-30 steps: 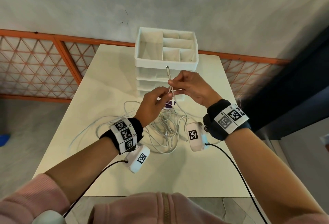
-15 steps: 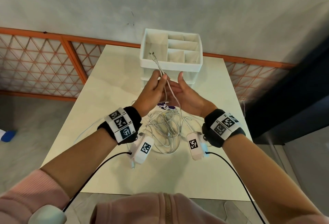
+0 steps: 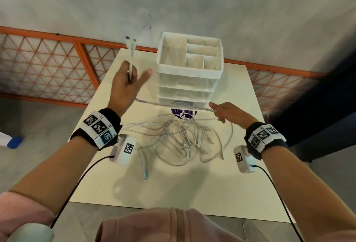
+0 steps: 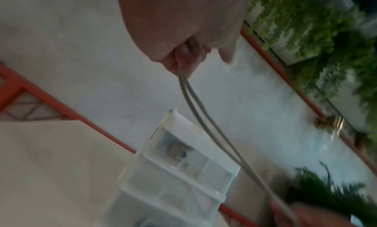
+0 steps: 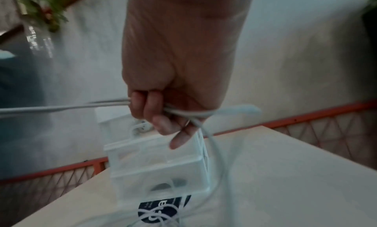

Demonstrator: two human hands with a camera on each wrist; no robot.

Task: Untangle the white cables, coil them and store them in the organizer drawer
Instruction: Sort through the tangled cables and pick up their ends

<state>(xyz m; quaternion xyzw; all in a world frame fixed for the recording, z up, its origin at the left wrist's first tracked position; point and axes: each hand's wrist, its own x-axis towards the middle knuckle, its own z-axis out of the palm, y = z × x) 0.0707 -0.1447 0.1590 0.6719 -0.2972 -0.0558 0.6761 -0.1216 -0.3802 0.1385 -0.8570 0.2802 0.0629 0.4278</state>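
While the white cable (image 3: 173,105) is running doubled and taut in the air between the two hands, in front of the organizer (image 3: 189,74), its two plug ends are sticking up past the left hand (image 3: 126,86) toward 11 o'clock. The left hand is pinching the doubled strand between its fingers, with the thumb standing free; the right hand (image 3: 228,112), out at 3 o'clock, is curling its fingers round the other end of the stretch, so both grips are closing on this one cable. Below them, at the middle of the surface (image 3: 192,189), the remaining cables (image 3: 183,137) are lying in a loose tangle, with one plug end trailing toward 6 o'clock. A purple label (image 3: 182,113) is lying flat at the foot of the organizer. The organizer's drawers are all sitting closed, and something pale is showing through the lowest one, too blurred to name. Judging from this, the work is looking early: one cable freed and being straightened for coiling, the pile untouched, nothing clearly stored yet.
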